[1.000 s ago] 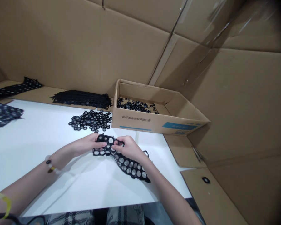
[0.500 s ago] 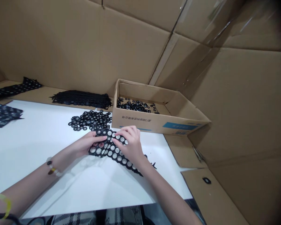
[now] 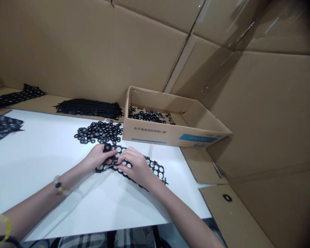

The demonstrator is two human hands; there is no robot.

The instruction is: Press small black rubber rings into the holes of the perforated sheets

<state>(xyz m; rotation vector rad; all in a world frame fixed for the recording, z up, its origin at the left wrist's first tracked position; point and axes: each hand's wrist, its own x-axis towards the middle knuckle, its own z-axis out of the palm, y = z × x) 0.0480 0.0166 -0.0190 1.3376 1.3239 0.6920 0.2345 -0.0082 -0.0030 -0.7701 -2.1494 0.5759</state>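
A: Where is the sheet (image 3: 155, 168) found, and how is it held?

B: It is laid flat on the desk (image 3: 41, 155), near the far edge and toward the right corner, just in front of the box (image 3: 157, 132). Its left end is pinched by both hands. The left hand (image 3: 100, 157) is closed on it with the thumb pressed on top. The fingers of the right hand (image 3: 133, 165) are curled down on the same end, so the two hands almost touch.

A: Why is it held down on the desk and not lifted?

B: The thin sheet is judged to be floppy. When it is supported by the desk, only the small part between the fingertips must be controlled. The right end is left free and lies past the right wrist.

A: And the things around it?

B: A heap of rings (image 3: 99, 132) is gathered just behind the hands, beside the box, in which more of them are seen. Probably it is placed there to be within short reach. A stack (image 3: 89, 107) of similar sheets is set along the far edge. Other sheets (image 3: 2, 124) lie at the left edge, well apart from the hands.
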